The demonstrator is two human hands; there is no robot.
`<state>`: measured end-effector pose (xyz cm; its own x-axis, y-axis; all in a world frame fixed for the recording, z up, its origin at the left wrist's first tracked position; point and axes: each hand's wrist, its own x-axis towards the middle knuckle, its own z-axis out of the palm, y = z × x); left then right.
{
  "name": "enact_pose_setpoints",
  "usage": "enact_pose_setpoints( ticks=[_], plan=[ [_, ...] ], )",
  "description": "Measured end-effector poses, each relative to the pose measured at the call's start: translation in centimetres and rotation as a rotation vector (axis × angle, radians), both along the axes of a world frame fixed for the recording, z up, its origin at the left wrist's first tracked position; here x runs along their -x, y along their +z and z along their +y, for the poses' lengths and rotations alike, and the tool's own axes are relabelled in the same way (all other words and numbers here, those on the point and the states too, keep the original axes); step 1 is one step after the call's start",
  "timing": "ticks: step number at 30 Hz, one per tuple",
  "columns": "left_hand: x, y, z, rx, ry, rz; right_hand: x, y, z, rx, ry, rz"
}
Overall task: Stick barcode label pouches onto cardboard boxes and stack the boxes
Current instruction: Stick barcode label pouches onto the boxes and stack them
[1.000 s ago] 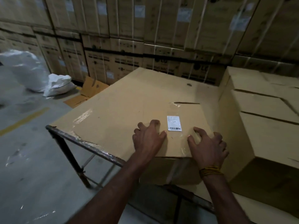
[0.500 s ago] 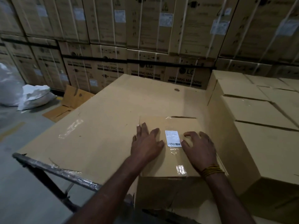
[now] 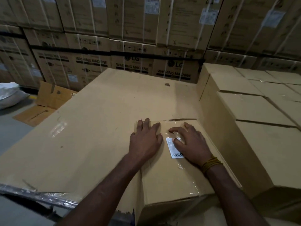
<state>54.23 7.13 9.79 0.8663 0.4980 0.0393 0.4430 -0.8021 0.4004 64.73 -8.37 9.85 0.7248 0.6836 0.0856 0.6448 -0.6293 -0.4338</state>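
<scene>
A brown cardboard box [image 3: 171, 181] stands in front of me on a large flat cardboard sheet [image 3: 97, 128]. On its top lies a clear pouch with a white barcode label [image 3: 172, 149]. My left hand [image 3: 145, 139] lies flat on the box top at its left edge, fingers straight. My right hand [image 3: 190, 142] presses on the pouch with spread fingers and covers the label's right part. A yellow thread band circles my right wrist.
Rows of same-sized brown boxes [image 3: 254, 111] stand tight against the right of my box. A wall of washing machine cartons [image 3: 130, 46] fills the back. A metal frame edge [image 3: 32, 194] runs at the lower left. Flattened cardboard [image 3: 47, 101] and a white sack [image 3: 9, 93] lie on the floor at left.
My right hand has slid left onto the label pouch, which it was beside before. My left hand has moved forward toward the box's far edge. The camera has come closer to the box.
</scene>
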Motion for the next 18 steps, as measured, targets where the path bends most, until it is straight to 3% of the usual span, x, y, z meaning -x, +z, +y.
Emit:
enact_pose_setpoints(
  ticks=[18],
  plan=[
    [0.12, 0.14, 0.06, 0.04, 0.0, -0.012, -0.75, -1.02, -0.12, 0.043, 0.037, 0.015]
  ],
)
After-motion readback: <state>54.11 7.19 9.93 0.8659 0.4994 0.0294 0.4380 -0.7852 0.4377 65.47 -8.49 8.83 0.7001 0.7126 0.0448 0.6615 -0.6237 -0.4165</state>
